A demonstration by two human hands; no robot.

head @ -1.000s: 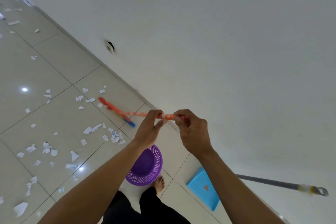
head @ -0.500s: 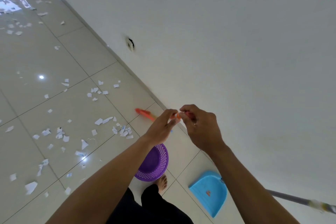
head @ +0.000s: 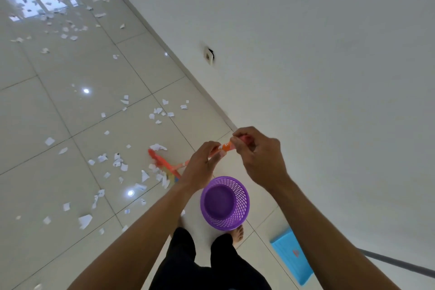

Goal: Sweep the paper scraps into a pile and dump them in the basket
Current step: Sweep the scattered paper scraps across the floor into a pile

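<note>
Both hands grip the orange broom handle (head: 226, 146) near its top. My left hand (head: 203, 164) holds it lower down and my right hand (head: 260, 157) holds the end. The orange broom head (head: 162, 163) rests on the tiled floor among white paper scraps (head: 117, 160), which lie scattered over several tiles to the far left. A purple mesh basket (head: 225, 203) stands upright just below my hands, in front of my bare feet.
A blue dustpan (head: 292, 257) lies on the floor at the lower right, its grey handle (head: 400, 263) leaning along the white wall (head: 306, 54). A wall socket (head: 209, 56) sits low on that wall. More scraps lie by the bright reflection at the far top left.
The broom head has swung down and nearer, from by the wall to the scraps beside the basket. The view has tilted down, so the basket and dustpan sit lower right.
</note>
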